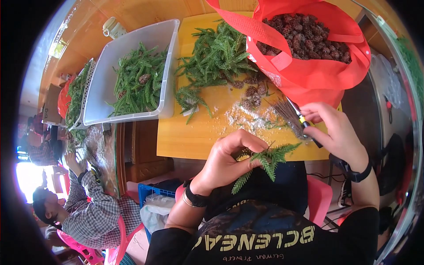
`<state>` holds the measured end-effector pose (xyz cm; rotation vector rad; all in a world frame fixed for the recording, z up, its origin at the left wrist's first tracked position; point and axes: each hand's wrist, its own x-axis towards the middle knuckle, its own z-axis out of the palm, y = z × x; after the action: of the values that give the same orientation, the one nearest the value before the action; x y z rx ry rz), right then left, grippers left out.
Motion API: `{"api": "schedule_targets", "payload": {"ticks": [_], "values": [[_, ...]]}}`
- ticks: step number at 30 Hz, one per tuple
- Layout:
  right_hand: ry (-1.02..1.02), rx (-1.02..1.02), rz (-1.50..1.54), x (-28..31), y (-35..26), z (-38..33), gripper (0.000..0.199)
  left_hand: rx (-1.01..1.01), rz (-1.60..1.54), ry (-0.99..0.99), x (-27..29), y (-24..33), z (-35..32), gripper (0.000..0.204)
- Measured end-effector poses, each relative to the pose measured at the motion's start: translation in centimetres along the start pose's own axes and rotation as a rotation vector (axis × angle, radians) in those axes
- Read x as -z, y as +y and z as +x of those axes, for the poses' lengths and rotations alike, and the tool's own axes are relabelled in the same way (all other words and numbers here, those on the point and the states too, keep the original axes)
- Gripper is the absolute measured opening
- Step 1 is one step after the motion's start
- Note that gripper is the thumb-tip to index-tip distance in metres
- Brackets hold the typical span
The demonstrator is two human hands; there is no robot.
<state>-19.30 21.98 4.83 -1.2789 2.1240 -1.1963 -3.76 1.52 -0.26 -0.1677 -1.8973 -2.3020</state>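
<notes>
My left hand (221,161) pinches a small green artificial fir sprig (274,160) between thumb and fingertips, just off the table's front edge. To its right, my right hand (333,130) has its thumb and fingers closed around a slim black-and-yellow-handled tool (304,121); its exact kind is not clear. Under and beside that tool lies a bundle of thin brown stems (285,110), partly in clear plastic. Several loose pine cones (251,92) rest on the table beyond, next to white crumbs (254,117).
A red bag (309,73) full of pine cones (304,35) stands at the back right. Green sprigs (216,53) are heaped on the yellow table (190,137). Left of them sits a clear plastic bin (99,97) holding more sprigs. A person in a checked shirt (95,225) works at the far left.
</notes>
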Motion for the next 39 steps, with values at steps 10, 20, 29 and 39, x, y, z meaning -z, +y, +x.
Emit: {"api": "schedule_targets", "payload": {"ticks": [10,20,29,39], "values": [[0.205,-0.245,-0.592,-3.0,7.0,-3.0,0.039,-0.34,0.444,-0.031,0.5,-0.2,0.9,0.024],[0.222,-0.259,-0.39,-3.1,8.4,-4.0,0.037,-0.076,0.058,0.17,-0.2,0.2,-0.9,0.04],[0.182,-0.415,0.306,-0.1,2.0,-5.2,0.014,-0.017,-0.414,0.092,0.3,0.0,-0.6,0.034],[0.098,0.096,-0.134,-0.3,-3.5,-2.0,0.013,0.032,-0.503,0.144,-0.2,0.3,-0.5,0.035]]}}
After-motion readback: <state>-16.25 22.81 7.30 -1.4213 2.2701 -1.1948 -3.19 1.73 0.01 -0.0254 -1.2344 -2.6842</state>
